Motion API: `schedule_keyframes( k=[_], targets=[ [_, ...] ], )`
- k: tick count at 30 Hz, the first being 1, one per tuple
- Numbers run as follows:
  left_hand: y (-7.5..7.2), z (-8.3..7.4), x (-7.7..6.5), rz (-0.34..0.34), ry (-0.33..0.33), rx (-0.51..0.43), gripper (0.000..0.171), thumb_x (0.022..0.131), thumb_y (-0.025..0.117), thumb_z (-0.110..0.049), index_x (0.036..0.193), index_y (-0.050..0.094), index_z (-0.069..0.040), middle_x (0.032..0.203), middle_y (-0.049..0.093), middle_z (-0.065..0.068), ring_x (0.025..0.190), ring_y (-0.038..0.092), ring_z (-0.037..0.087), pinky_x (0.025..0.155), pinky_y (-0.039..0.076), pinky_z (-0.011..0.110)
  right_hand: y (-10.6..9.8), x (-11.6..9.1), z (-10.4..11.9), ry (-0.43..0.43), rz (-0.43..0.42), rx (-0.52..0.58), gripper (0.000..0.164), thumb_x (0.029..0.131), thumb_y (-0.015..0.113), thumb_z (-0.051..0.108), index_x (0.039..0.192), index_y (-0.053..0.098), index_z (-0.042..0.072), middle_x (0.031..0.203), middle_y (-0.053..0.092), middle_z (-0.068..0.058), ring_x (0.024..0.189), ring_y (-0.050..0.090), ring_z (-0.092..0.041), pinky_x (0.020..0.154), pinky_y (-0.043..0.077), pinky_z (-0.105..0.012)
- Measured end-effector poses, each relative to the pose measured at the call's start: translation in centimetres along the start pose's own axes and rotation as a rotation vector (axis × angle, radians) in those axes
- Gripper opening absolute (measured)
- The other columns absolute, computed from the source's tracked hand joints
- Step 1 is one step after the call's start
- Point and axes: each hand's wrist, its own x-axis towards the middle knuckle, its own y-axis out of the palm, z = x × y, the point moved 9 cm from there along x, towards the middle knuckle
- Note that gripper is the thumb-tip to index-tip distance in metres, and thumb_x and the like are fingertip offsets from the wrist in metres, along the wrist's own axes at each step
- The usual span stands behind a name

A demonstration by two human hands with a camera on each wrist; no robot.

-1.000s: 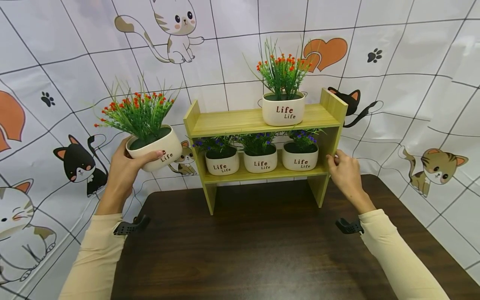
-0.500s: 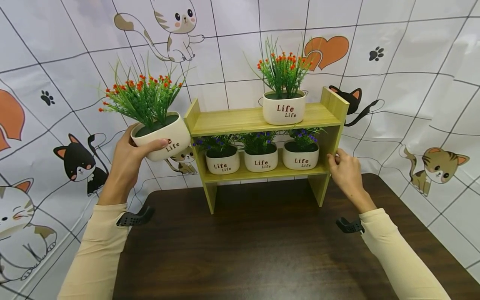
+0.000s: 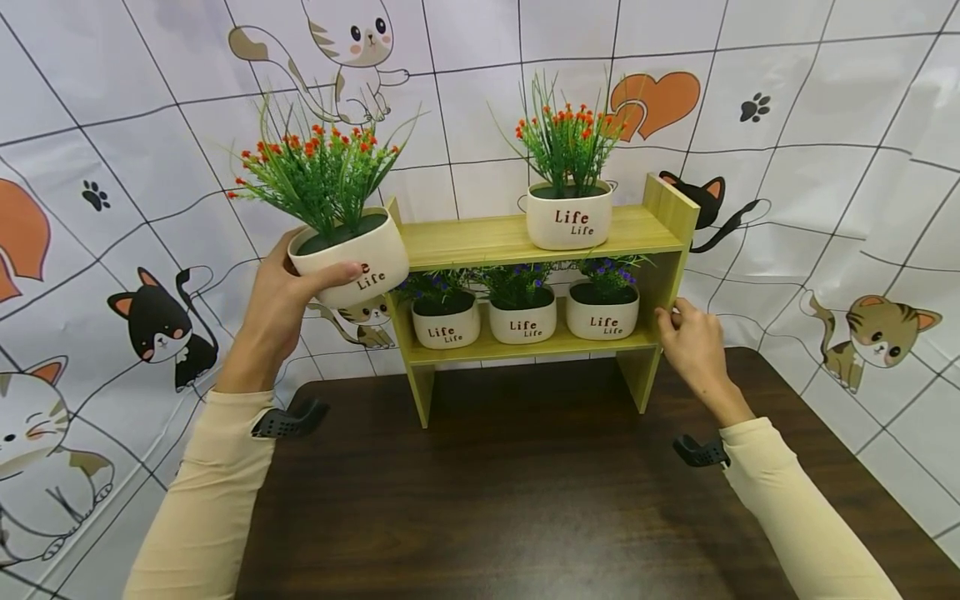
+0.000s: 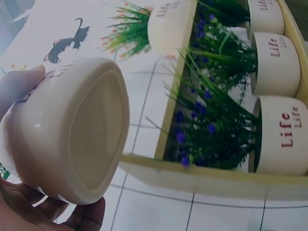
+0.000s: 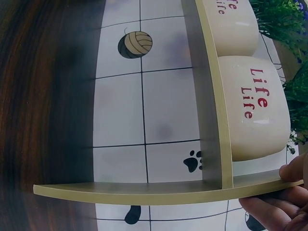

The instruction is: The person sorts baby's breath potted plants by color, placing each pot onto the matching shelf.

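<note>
My left hand (image 3: 281, 308) grips a white oval flower pot (image 3: 367, 262) with orange flowers, thumb across its front and fingers behind. The pot is tilted in the air in front of the shelf's upper left end; its underside (image 4: 96, 134) faces the left wrist camera. My right hand (image 3: 692, 342) pinches the right side panel of the two-tier wooden shelf (image 3: 465, 242), as the fingers (image 5: 269, 211) in the right wrist view show. Another orange-flowered pot (image 3: 568, 218) stands on the upper tier, right of middle. Three pots with purple flowers stand on the lower tier, including the left one (image 3: 446, 325).
The shelf stands at the back of a dark wooden table (image 3: 510, 500). Close behind it hangs a white wall covering (image 3: 810, 200) with a grid and cartoon cats. The shelf's raised end panels (image 3: 670, 208) rise above the upper tier.
My left hand has lifted the orange-flowered pot and carried it right, up to the shelf's left end. My right hand has stayed on the shelf's side panel.
</note>
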Motion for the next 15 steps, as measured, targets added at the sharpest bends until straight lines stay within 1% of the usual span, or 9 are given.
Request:
schedule_keyframes(
  k=[5, 8, 11, 15],
  targets=[
    [1.3, -0.9, 0.4, 0.028, 0.013, -0.037, 0.063, 0.089, 0.087, -0.023, 0.142, 0.053, -0.014, 0.119, 0.067, -0.003, 0.111, 0.063, 0.013, 0.092, 0.048, 0.028, -0.1, 0.0, 0.1, -0.004, -0.004, -0.005, 0.020, 0.102, 0.065, 0.006, 0.097, 0.070, -0.012, 0.077, 0.075, -0.029, 0.060, 0.066, -0.045, 0.065, 0.051, -0.066],
    [2.0, -1.3, 0.6, 0.041, 0.015, -0.017, 0.064, 0.089, 0.086, -0.025, 0.143, 0.054, -0.015, 0.118, 0.067, -0.003, 0.111, 0.063, 0.014, 0.090, 0.049, 0.029, -0.1, -0.1, 0.1, -0.007, -0.007, -0.007, 0.020, 0.102, 0.065, 0.006, 0.096, 0.070, -0.013, 0.076, 0.075, -0.029, 0.058, 0.065, -0.043, 0.064, 0.051, -0.065],
    [2.9, -1.7, 0.8, 0.059, 0.011, -0.005, 0.068, 0.089, 0.085, -0.026, 0.147, 0.052, -0.016, 0.120, 0.066, -0.001, 0.112, 0.063, 0.016, 0.087, 0.053, 0.031, -0.1, -0.1, 0.2, -0.007, -0.005, -0.006, 0.020, 0.102, 0.065, 0.006, 0.097, 0.070, -0.013, 0.079, 0.075, -0.030, 0.062, 0.068, -0.048, 0.066, 0.051, -0.067],
    [4.0, -2.3, 1.2, 0.087, 0.012, -0.006, 0.071, 0.090, 0.084, -0.028, 0.152, 0.050, -0.018, 0.122, 0.067, 0.001, 0.113, 0.064, 0.017, 0.088, 0.054, 0.030, -0.1, 0.0, 0.2, -0.004, -0.001, -0.006, 0.020, 0.103, 0.064, 0.006, 0.098, 0.069, -0.014, 0.083, 0.075, -0.031, 0.070, 0.071, -0.054, 0.068, 0.052, -0.068]
  ],
)
